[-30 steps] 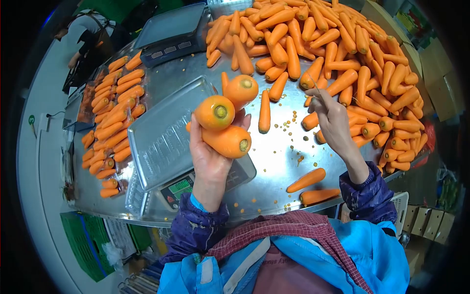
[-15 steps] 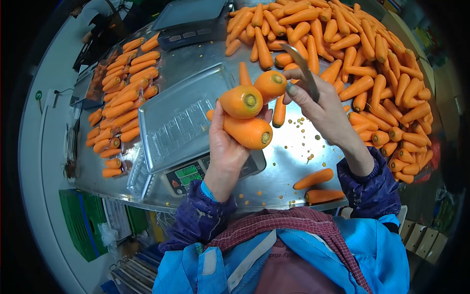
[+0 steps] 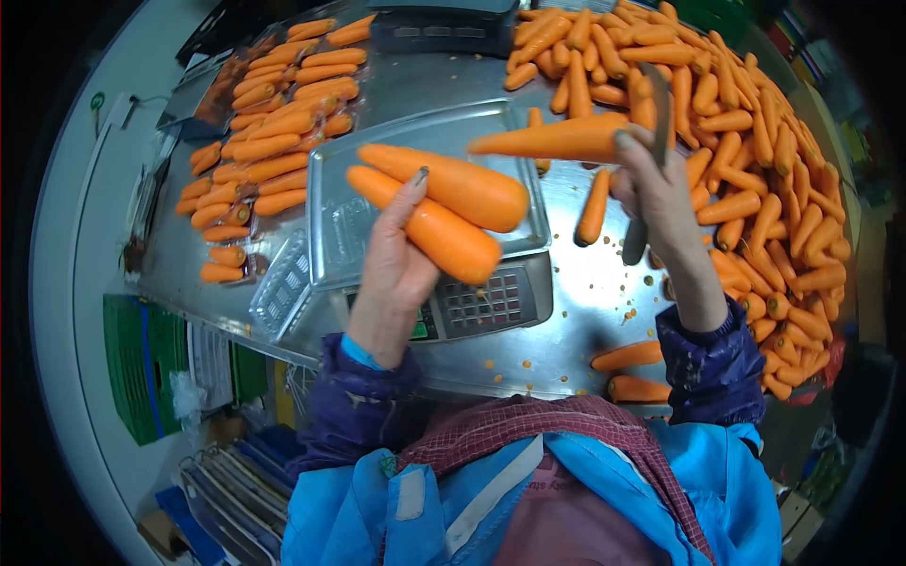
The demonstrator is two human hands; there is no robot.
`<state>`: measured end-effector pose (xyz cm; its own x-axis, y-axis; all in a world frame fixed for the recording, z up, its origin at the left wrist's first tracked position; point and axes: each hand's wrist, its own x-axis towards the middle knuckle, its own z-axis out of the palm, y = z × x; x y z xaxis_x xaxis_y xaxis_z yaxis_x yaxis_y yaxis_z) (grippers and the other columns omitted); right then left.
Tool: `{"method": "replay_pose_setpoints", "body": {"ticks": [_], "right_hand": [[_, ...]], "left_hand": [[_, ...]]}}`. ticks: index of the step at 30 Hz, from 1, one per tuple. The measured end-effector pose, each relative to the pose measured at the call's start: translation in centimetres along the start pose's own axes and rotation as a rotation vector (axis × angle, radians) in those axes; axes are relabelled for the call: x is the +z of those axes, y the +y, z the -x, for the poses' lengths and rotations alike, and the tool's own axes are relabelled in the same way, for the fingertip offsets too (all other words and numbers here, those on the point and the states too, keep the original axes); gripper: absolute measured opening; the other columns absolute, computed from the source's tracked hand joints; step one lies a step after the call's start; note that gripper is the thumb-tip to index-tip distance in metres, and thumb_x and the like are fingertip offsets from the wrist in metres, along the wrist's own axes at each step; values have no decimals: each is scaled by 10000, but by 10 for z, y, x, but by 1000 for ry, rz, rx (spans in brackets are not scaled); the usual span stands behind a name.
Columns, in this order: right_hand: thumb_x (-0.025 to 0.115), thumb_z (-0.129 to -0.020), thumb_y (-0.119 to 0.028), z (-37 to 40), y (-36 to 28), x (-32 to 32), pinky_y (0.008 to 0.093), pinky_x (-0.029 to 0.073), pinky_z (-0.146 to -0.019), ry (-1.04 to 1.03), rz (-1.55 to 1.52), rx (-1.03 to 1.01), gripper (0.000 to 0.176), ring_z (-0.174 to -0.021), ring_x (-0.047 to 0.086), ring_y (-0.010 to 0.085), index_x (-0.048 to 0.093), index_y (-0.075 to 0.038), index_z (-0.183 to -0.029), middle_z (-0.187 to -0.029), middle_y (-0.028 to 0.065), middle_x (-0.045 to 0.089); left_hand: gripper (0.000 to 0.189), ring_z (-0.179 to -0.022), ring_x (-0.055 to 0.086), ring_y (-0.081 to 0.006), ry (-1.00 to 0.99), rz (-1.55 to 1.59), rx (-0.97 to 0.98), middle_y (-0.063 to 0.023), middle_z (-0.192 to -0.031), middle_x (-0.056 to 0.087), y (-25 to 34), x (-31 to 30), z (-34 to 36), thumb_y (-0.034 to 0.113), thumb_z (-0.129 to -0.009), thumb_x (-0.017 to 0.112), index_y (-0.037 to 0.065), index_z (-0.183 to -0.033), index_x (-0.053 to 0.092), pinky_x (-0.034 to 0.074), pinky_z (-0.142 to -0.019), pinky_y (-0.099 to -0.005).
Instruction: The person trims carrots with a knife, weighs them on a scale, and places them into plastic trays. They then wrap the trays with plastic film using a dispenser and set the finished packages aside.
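My left hand [image 3: 392, 269] grips two large carrots [image 3: 444, 212] side by side above the steel weighing tray [image 3: 330, 236] of a scale [image 3: 477, 302]. My right hand [image 3: 661, 193] holds a third carrot [image 3: 557, 140] level, tip pointing left, together with a knife [image 3: 646, 179] whose blade runs down past the palm. The third carrot hangs just right of and above the two in my left hand, not touching them.
A big heap of loose carrots [image 3: 755, 160] covers the right side of the steel table [image 3: 566, 330]. Rows of carrots [image 3: 264, 141] lie at the far left. A second scale [image 3: 439, 28] stands at the back. Two carrots [image 3: 632, 370] lie near the front edge. Green crates [image 3: 142, 363] sit below left.
My left hand has turned its carrots from end-on to lying sideways over the tray. My right hand, which held only the knife, now also holds one carrot taken from the bunch.
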<state>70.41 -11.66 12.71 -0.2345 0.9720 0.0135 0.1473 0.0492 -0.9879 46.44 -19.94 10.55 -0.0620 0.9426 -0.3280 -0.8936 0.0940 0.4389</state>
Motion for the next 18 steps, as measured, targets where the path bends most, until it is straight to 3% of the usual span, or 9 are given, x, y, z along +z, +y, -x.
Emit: {"method": "replay_pose_setpoints", "body": {"ticks": [2,3,5,6,8,10,12,13,18], "right_hand": [[453,-934,-330,4,-1,2,186,246,-369,33,-101,19,307,-381,311,26,518,-34,-882,-479,-60,361],[431,-943,-336,5,1,1,189,256,-371,23,-101,32,317,-382,314,32,513,-38,-872,-479,-58,362],[434,-935,-384,7,14,1,192,264,-371,23,-138,118,391,-382,310,36,546,-12,-887,-475,-50,358],[436,-931,-398,8,21,2,192,266,-372,4,-153,165,418,-383,310,36,556,0,-903,-474,-47,356],[419,-928,-376,10,21,14,192,273,-379,-15,-177,187,435,-387,325,35,576,30,-929,-480,-43,388],[401,-926,-354,10,20,25,191,280,-386,-31,-200,209,458,-392,339,33,596,59,-954,-485,-40,419],[400,-926,-350,8,20,35,195,287,-382,0,-248,265,467,-388,336,42,595,74,-943,-487,-20,447],[425,-930,-402,7,24,36,176,274,-372,-64,-298,270,439,-422,306,27,543,16,-991,-717,69,595],[408,-933,-395,-1,22,56,170,288,-382,-156,-317,305,450,-443,310,27,520,21,-1060,-861,109,633]], "left_hand": [[408,-1073,550,-278,-60,-565,361,-159,-1175,547,32,-8,1,176,-852,626,-5,-1180,464,458,-919,-424],[408,-1073,550,-278,-48,-562,373,-159,-1175,547,46,-13,2,176,-852,626,-5,-1180,464,458,-919,-424],[336,-906,619,-242,174,-1415,568,-100,-966,634,69,-22,2,74,-762,672,22,-1077,568,485,-826,-377],[336,-906,619,-242,186,-1410,573,-100,-966,634,72,-30,-5,74,-762,672,22,-1077,568,485,-826,-377],[392,-794,623,-283,166,-2080,1052,-90,-890,641,68,-55,-22,48,-673,695,58,-1053,597,496,-731,-373],[456,-872,595,-293,203,-2139,963,-76,-932,627,62,-72,-35,54,-633,707,100,-1073,598,466,-787,-408],[495,-988,561,-245,102,-2428,1095,-53,-970,617,59,-86,-46,90,-617,739,116,-1089,592,410,-863,-452],[606,-1145,461,-238,75,-2396,935,-67,-1118,556,58,-84,-42,175,-627,763,134,-1186,531,339,-922,-511],[767,-1272,312,-300,-28,-2375,630,-118,-1334,368,68,-68,-11,253,-666,746,119,-1325,377,285,-987,-465]]}}
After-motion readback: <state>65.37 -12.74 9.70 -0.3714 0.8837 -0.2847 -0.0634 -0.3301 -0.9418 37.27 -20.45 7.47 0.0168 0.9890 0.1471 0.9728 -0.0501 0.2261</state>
